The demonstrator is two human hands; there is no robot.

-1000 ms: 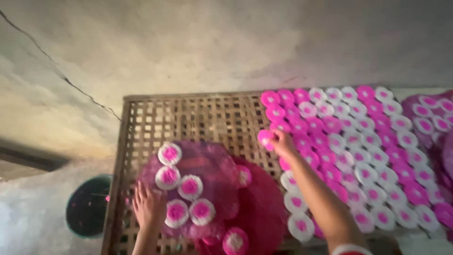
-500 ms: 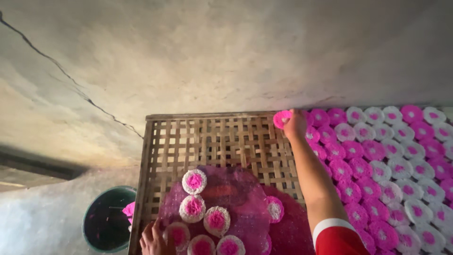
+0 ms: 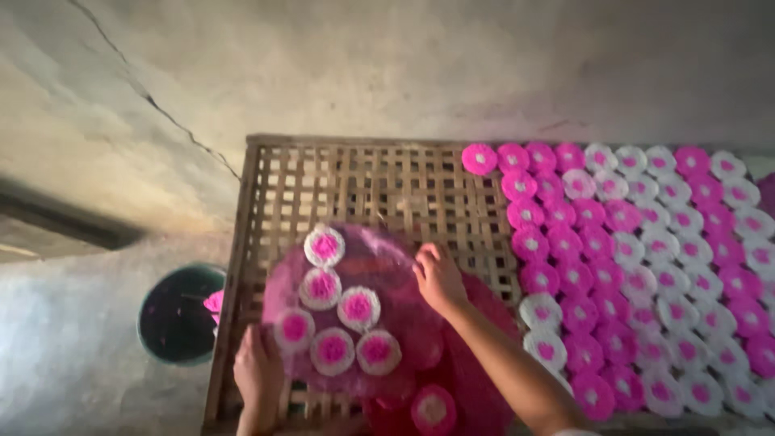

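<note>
Two hands working at a pink sheet of round discs on a slatted table.

The right hand (image 3: 438, 277) is resting its curled fingers on the sheet's (image 3: 379, 262) 3 o'clock edge, gripping nothing that shows; the left hand (image 3: 258, 373) is pinching the sheet's 7 o'clock edge. Six white-rimmed pink discs (image 3: 357, 308) are lying on the sheet. At 3 o'clock, rows of discs (image 3: 646, 266) are covering the table (image 3: 363, 182). A dark bucket (image 3: 173, 315) is standing at 9 o'clock.

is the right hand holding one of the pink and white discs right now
No. The right hand rests empty on the round pink tray, beside the pink and white discs lying on it.
</note>
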